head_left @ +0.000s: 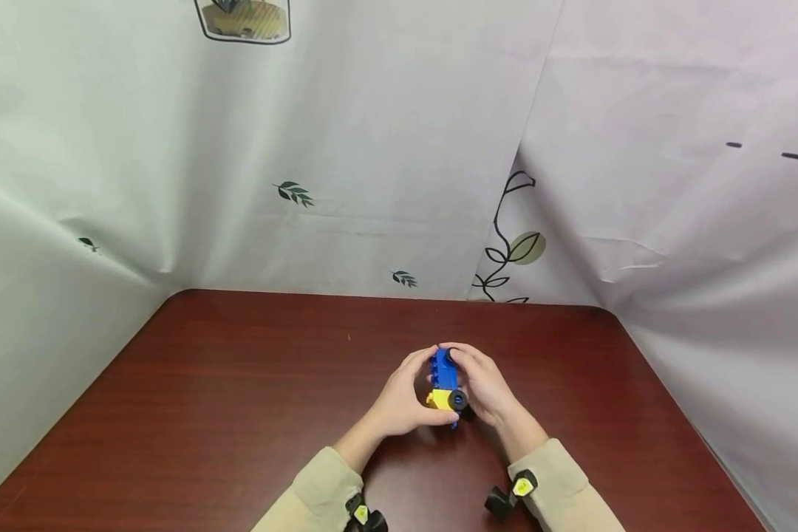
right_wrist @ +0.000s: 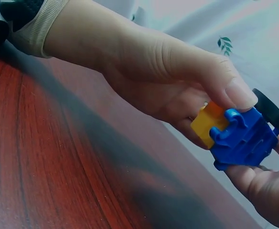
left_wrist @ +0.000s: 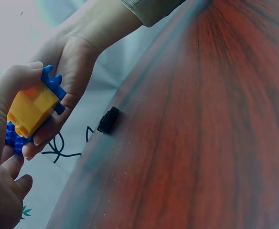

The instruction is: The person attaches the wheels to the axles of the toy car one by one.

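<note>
Toy (head_left: 444, 375) between both hands, over table (head_left: 239, 399). Left hand (head_left: 402, 399) grips it, fingers at far end, thumb near end; right hand (head_left: 484, 383) clamped on its right side.

The left forearm (head_left: 309, 491) and right forearm (head_left: 568, 484) slant inward, bringing the hands close together. The left hand (head_left: 399, 399) grips with its thumb stretched across the near side and its fingers reaching to the far side. The right hand (head_left: 484, 384) grips from opposite, its thumb pressed near the far end.
</note>
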`<action>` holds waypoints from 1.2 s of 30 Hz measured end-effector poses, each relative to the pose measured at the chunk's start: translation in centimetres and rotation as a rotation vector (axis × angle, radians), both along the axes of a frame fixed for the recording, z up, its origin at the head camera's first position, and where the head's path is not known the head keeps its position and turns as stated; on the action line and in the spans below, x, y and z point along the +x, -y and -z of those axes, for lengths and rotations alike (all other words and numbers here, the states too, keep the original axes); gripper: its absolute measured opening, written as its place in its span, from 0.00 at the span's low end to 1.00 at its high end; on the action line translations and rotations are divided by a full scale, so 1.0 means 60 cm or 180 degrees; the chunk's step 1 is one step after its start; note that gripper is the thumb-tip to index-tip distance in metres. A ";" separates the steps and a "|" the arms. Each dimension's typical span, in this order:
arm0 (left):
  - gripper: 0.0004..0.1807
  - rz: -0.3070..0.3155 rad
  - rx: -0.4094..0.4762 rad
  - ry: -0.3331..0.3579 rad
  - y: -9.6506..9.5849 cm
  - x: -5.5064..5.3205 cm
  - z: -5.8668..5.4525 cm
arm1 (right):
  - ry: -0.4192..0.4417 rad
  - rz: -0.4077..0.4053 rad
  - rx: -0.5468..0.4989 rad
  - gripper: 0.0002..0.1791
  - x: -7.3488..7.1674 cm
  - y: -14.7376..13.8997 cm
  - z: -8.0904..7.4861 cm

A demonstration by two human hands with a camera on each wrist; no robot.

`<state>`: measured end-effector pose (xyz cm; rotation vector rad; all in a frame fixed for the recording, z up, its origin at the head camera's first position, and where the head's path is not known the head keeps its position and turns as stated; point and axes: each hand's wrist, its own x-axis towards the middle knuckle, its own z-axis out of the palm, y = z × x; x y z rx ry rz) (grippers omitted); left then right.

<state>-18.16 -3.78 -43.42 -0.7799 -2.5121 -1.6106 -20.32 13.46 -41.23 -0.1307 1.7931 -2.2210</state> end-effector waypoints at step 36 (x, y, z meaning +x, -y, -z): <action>0.55 -0.0113 -0.0348 -0.0347 0.014 -0.004 -0.013 | 0.0273 -0.0550 0.0405 0.38 -0.004 -0.016 0.001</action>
